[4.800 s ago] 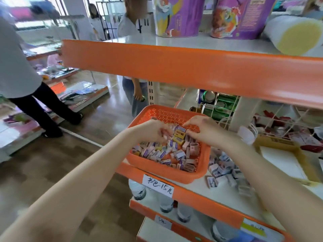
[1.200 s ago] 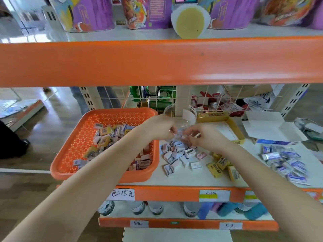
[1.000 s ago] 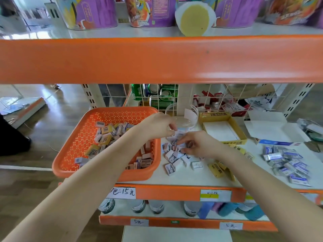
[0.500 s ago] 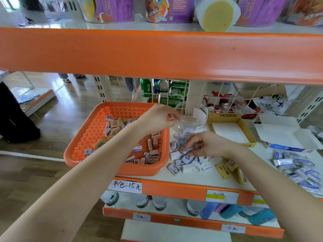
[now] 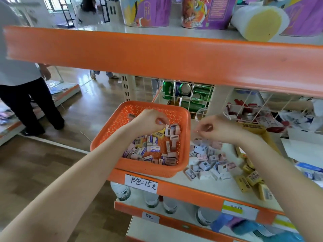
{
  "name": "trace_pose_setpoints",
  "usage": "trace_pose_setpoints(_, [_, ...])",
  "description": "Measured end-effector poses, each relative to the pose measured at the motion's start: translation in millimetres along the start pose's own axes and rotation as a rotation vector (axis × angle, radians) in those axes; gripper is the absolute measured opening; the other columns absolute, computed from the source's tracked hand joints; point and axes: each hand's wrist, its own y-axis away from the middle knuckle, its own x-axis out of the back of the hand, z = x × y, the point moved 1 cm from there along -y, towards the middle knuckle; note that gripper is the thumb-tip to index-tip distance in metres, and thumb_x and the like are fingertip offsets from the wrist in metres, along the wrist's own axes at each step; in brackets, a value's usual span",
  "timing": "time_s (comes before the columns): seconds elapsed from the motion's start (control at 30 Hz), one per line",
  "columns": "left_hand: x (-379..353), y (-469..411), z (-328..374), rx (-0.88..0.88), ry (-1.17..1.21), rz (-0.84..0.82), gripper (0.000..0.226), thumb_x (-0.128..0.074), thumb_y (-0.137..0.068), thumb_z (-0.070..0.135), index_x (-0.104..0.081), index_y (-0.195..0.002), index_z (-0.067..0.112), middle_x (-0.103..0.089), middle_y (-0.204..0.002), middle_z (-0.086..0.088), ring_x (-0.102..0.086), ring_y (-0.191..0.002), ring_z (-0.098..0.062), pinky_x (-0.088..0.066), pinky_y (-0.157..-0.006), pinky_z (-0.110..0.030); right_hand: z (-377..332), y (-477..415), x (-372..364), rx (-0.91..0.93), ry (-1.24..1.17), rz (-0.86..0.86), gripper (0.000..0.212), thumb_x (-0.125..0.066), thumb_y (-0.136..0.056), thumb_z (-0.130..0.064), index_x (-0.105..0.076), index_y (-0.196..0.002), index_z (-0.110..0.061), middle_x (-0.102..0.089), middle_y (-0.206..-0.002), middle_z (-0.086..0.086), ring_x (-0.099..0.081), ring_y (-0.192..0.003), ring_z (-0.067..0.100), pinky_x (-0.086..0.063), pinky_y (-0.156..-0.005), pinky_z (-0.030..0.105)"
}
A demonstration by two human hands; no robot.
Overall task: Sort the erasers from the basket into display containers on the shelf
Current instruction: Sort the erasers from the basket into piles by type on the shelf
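We're in a shop, no question: orange-edged shelf [image 5: 157, 55] racking, tier over tier, with handwritten price labels [image 5: 141, 183] stuck on the front rails. Green drink cans [image 5: 192, 95] sit behind wire mesh and water bottles [image 5: 122, 191] stand on the tier below. Small boxed erasers [image 5: 153, 145] are heaped in an orange basket [image 5: 148, 170]. Another person [image 5: 26, 95] stands in the aisle by a low display stand [image 5: 68, 92].

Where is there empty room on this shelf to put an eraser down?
The bare strip along the shelf front, between the basket corner and the yellow erasers, is free. The basket's back left is nearly bare too. Crowded: the pale eraser pile beside the basket, and the basket's right half.
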Motion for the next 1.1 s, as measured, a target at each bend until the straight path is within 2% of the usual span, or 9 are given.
trace_pose_setpoints(0.1, [-4.6, -4.0, -4.7, 0.009, -0.05, -0.04, 0.026, -0.054, -0.089, 0.012, -0.068, -0.11, 0.018, -0.065, -0.112, 0.006, -0.054, -0.069, 0.012, -0.045, -0.069, -0.006, -17.0, -14.9, 5.3, 0.056, -0.045, 0.108, 0.013, -0.065, -0.085, -0.016, -0.066, -0.09, -0.028, -0.063, -0.085, -0.015, -0.059, -0.077, -0.002, -0.047, -0.069, 0.01])
trace_pose_setpoints(0.17, [-9.9, -9.3, -5.6, 0.016, -0.108, -0.08, 0.032, -0.056, -0.088, 0.013, -0.063, -0.12, 0.017, -0.062, -0.122, 0.002, -0.055, -0.093, 0.0, -0.043, -0.088, -0.015, -28.1, -28.1, 2.4, 0.097, -0.013, 0.135, 0.015, -0.064, -0.086, -0.015, -0.068, -0.1, -0.021, -0.063, -0.089, -0.012, -0.057, -0.077, -0.001, -0.046, -0.07, 0.01])
trace_pose_setpoints(0.23, [-15.1, -16.1, -6.4, 0.018, -0.161, -0.086, 0.044, -0.057, -0.086, 0.013, -0.054, -0.13, 0.015, -0.055, -0.132, -0.002, -0.051, -0.116, -0.014, -0.04, -0.096, -0.024, -37.3, -41.1, -2.4, 0.131, 0.04, 0.112, 0.02, -0.062, -0.087, -0.011, -0.069, -0.105, -0.018, -0.065, -0.096, -0.008, -0.056, -0.077, 0.0, -0.046, -0.074, 0.011])
trace_pose_setpoints(0.3, [-18.8, -23.3, -8.2, 0.016, -0.181, -0.06, 0.053, -0.057, -0.084, 0.013, -0.047, -0.136, 0.014, -0.05, -0.137, -0.006, -0.045, -0.126, -0.021, -0.038, -0.103, -0.033, -42.3, -53.3, -8.8, 0.141, 0.109, 0.041, 0.025, -0.058, -0.088, -0.007, -0.069, -0.109, -0.016, -0.066, -0.101, -0.004, -0.053, -0.077, 0.0, -0.041, -0.071, 0.008])
trace_pose_setpoints(0.53, [-35.8, -34.7, -17.7, 0.005, -0.271, -0.172, 0.055, -0.062, -0.084, 0.018, -0.047, -0.136, 0.017, -0.05, -0.136, -0.007, -0.045, -0.125, -0.023, -0.038, -0.105, -0.039, -35.9, -77.8, -22.8, 0.032, 0.314, -0.051, 0.033, -0.054, -0.086, -0.002, -0.069, -0.112, -0.015, -0.066, -0.113, 0.004, -0.06, -0.099, 0.018, -0.047, -0.088, 0.029])
trace_pose_setpoints(0.73, [-39.2, -36.8, -26.5, -0.031, -0.333, -0.114, 0.037, -0.065, -0.083, 0.025, -0.055, -0.119, 0.019, -0.05, -0.125, -0.002, -0.045, -0.119, -0.022, -0.041, -0.099, -0.04, -35.8, -87.7, -16.0, -0.016, 0.353, -0.089, 0.034, -0.056, -0.085, -0.001, -0.068, -0.114, -0.014, -0.064, -0.119, 0.002, -0.058, -0.107, 0.017, -0.046, -0.093, 0.027])
trace_pose_setpoints(0.87, [-39.6, -32.3, -26.9, -0.076, -0.391, -0.12, 0.04, -0.067, -0.084, 0.031, -0.053, -0.12, 0.019, -0.052, -0.128, -0.001, -0.041, -0.12, -0.021, -0.039, -0.097, -0.037, -40.6, -98.3, -20.7, -0.021, 0.486, -0.202, 0.026, -0.057, -0.084, -0.007, -0.072, -0.104, -0.016, -0.068, -0.104, 0.002, -0.063, -0.094, 0.019, -0.053, -0.086, 0.034])
trace_pose_setpoints(1.0, [-40.9, -32.0, -26.6, -0.057, -0.387, -0.13, 0.056, -0.071, -0.078, 0.04, -0.05, -0.124, 0.015, -0.052, -0.13, -0.003, -0.039, -0.122, -0.022, -0.037, -0.102, -0.039, -51.1, -102.2, -38.8, -0.064, 0.671, -0.361, 0.018, -0.062, -0.084, -0.016, -0.067, -0.102, -0.016, -0.061, -0.087, 0.0, -0.059, -0.079, 0.018, -0.052, -0.071, 0.03])
trace_pose_setpoints(1.1, [-39.4, -30.6, -28.3, -0.033, -0.325, -0.108, 0.048, -0.074, -0.076, 0.036, -0.055, -0.116, 0.017, -0.056, -0.122, -0.003, -0.044, -0.117, -0.023, -0.039, -0.098, -0.038, -53.8, -101.7, -49.2, -0.088, 0.777, -0.385, 0.013, -0.063, -0.084, -0.024, -0.062, -0.094, -0.017, -0.058, -0.087, -0.001, -0.057, -0.081, 0.018, -0.047, -0.075, 0.03])
